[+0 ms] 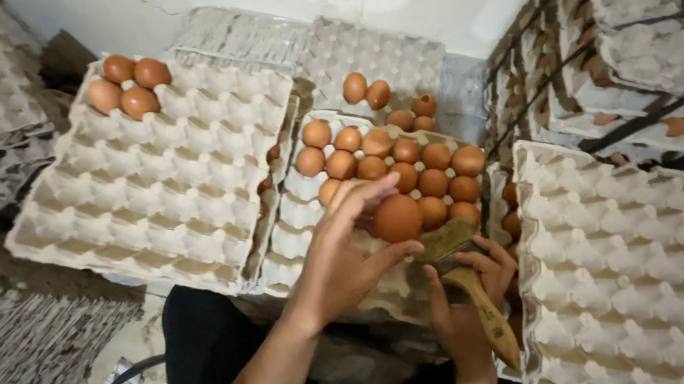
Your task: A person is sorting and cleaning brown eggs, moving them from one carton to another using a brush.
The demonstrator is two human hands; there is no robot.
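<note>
A brown egg (398,218) sits at the tips of the left hand (343,259), pinched between the thumb below it and the fingers curling over its left side, held just above the near rows of the middle egg tray (293,239). The right hand (469,303) is just right of the egg, closed round the wooden handle of a paintbrush (472,282); the bristle end lies against the egg's lower right side, though whether the bristles actually touch the shell is hard to make out.

Beyond the egg, the middle tray holds brown eggs (403,167) in its far rows, and the hands hide part of its near rows. Further behind the egg, a few loose eggs (378,97) rest on a grey tray stack (380,50) against the wall.

Left of the egg lies a large pulp tray (156,184) with four eggs (127,83) in its far left corner. Right of the egg stands another tray pile (643,270), its right edge cut off; eggs in the gap beside it are mostly hidden. Above that pile, a tied bundle of trays (645,65) runs out of view.
</note>
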